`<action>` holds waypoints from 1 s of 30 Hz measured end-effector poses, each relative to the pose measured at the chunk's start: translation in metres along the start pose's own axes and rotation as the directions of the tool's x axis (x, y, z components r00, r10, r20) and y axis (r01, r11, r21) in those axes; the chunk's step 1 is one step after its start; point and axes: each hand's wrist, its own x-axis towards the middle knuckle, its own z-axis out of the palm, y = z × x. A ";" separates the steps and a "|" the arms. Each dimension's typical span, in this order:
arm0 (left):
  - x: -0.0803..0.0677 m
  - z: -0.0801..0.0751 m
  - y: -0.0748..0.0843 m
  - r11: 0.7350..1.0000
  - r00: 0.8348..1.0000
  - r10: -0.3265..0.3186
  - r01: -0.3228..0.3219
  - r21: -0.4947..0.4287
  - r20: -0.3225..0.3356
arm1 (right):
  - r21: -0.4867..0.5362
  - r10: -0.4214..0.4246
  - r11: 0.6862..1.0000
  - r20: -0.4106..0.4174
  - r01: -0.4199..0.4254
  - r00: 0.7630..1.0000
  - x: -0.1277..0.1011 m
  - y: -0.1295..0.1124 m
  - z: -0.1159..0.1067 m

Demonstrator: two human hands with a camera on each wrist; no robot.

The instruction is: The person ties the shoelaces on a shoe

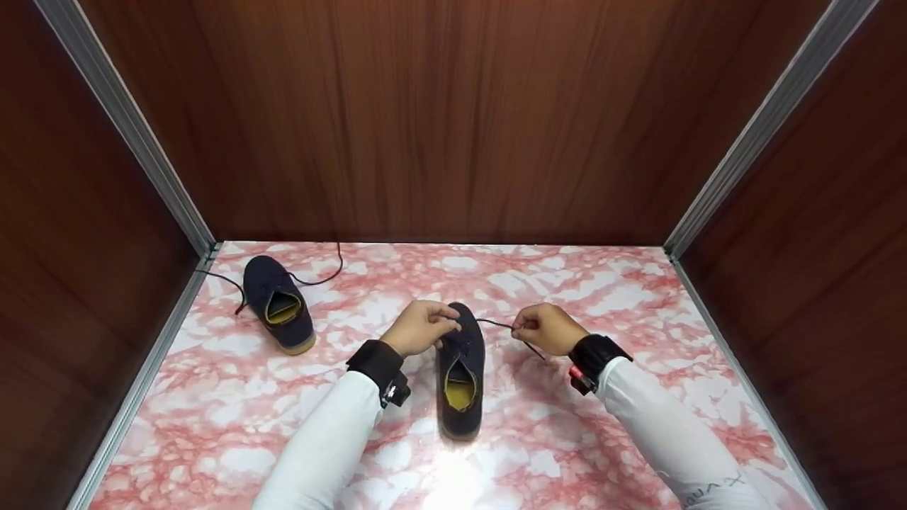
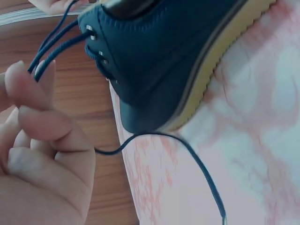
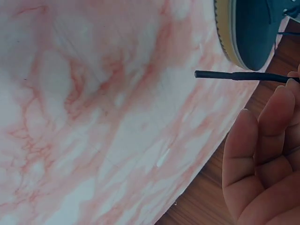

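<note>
A dark navy shoe (image 1: 460, 372) with a tan sole and yellow lining lies in the middle of the pink marbled table (image 1: 623, 297), toe pointing away. My left hand (image 1: 419, 327) pinches the dark lace (image 2: 47, 54) at the shoe's eyelets (image 2: 90, 33). My right hand (image 1: 544, 329) pinches the other lace end (image 1: 496, 324), pulled out to the right of the toe. In the right wrist view the stiff lace tip (image 3: 225, 75) sticks out from my fingers (image 3: 262, 140) beside the shoe's toe (image 3: 251, 33).
A second navy shoe (image 1: 278, 304) lies at the back left of the table, its loose lace (image 1: 322, 276) trailing toward the back wall. Brown wooden walls (image 1: 453, 120) with metal corner strips enclose the table on three sides.
</note>
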 end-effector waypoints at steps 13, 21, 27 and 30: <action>0.003 -0.006 0.001 0.987 0.999 0.035 -0.035 0.157 0.003 | 0.062 -0.040 0.997 -0.079 0.045 0.996 0.006 -0.015 -0.008; 0.002 -0.003 -0.001 0.977 0.996 0.075 -0.065 0.203 -0.045 | 0.151 -0.055 0.986 -0.080 0.066 0.995 0.009 -0.029 -0.011; 0.004 0.000 -0.004 0.962 0.988 0.121 -0.091 0.257 -0.101 | 0.221 -0.048 0.973 -0.089 0.067 0.995 0.012 -0.040 -0.005; 0.005 0.001 -0.006 0.963 0.985 0.126 -0.093 0.252 -0.119 | 0.269 -0.039 0.961 -0.104 0.066 0.994 0.014 -0.044 0.000</action>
